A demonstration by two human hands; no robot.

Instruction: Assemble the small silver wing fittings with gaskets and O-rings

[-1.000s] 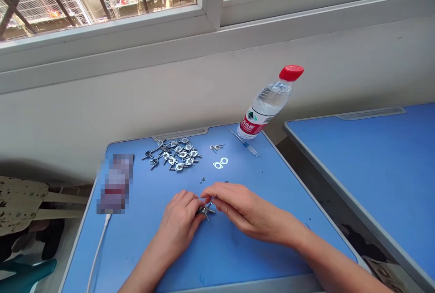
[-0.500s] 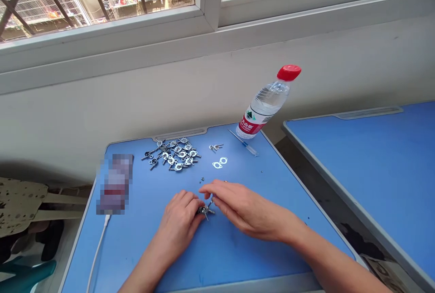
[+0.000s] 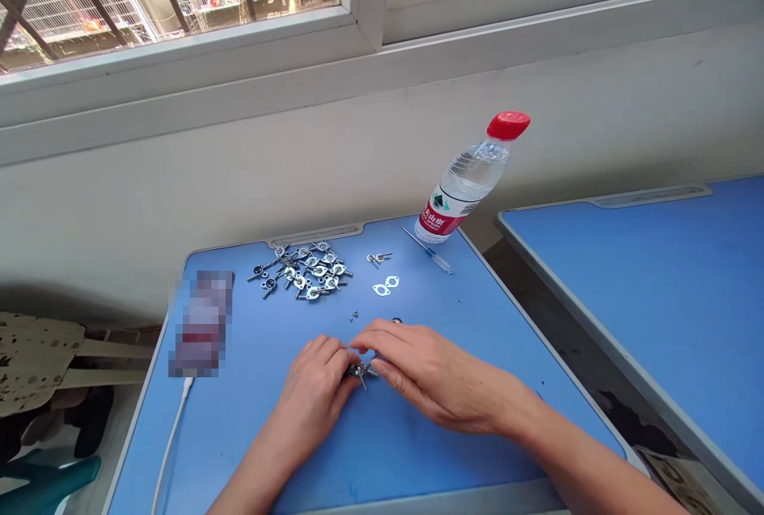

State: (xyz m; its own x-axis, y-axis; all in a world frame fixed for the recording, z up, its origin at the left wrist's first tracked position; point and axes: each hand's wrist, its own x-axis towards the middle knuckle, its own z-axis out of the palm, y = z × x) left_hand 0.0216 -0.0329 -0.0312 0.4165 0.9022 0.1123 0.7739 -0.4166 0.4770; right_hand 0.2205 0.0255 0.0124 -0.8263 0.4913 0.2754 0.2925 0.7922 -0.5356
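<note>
My left hand pinches a small silvery metal fitting with short stems, low over the front middle of the blue desk. My right hand bends over the fitting from the right, thumb and fingers drawn together at its upper side. What those fingertips grip is hidden. Just beyond the hands lie a few tiny metal pieces, and a small round piece shows behind the right hand. Two flat oval plates rest farther back.
A pile of similar metal fittings covers the back left. Two small stemmed pieces lie right of it. A thin blue-handled screwdriver is near the water bottle. At left sits a blurred-out device with a white cable.
My right hand has shifted slightly, its fingertips lower and closer against the fitting. A small round piece behind it shows more. My left hand stays put.
</note>
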